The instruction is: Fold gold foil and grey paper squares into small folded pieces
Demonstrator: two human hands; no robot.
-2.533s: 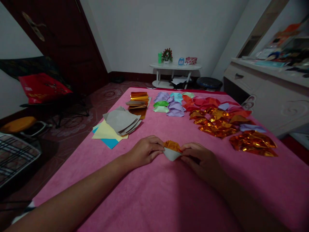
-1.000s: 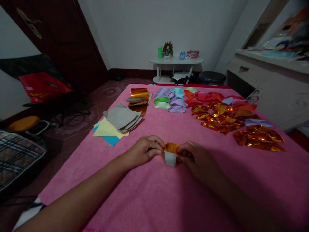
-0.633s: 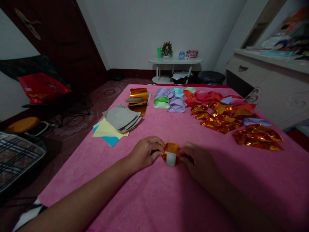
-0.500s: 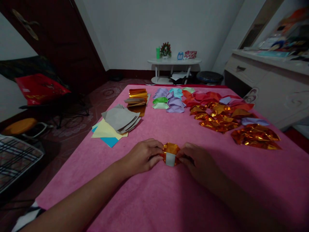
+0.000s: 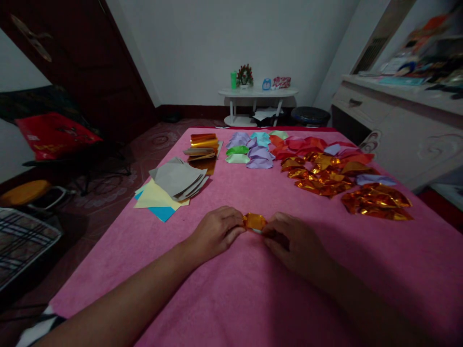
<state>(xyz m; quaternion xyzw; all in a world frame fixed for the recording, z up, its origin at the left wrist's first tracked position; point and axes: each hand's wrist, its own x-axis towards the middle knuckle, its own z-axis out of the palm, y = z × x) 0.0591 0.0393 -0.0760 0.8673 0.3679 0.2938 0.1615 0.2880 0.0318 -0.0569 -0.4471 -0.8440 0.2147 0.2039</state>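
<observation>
A small piece of folded gold foil paper [image 5: 255, 221] lies at the near middle of the pink-covered table, its shiny side up with a thin pale edge showing below. My left hand [image 5: 221, 229] pinches its left end between thumb and fingers. On the opposite end, my right hand [image 5: 289, 238] grips it the same way, fingers curled in shadow. Finished-looking gold foil folded shapes [image 5: 376, 200] sit to the right, beyond my right hand. Ahead and left of my left hand is a fanned stack of grey paper sheets [image 5: 179, 177].
Yellow paper [image 5: 157, 195] and blue paper [image 5: 162, 213] lie under the grey stack, with gold sheets [image 5: 202, 142] behind. Purple folded papers [image 5: 260, 156] and red folded papers [image 5: 304, 144] cover the table's far side. A white side table [image 5: 258, 91] stands by the wall.
The pale flap that showed on the front of the gold foil piece is now folded out of sight, leaving a thin edge. Both hands keep their hold; the view has shifted slightly.
</observation>
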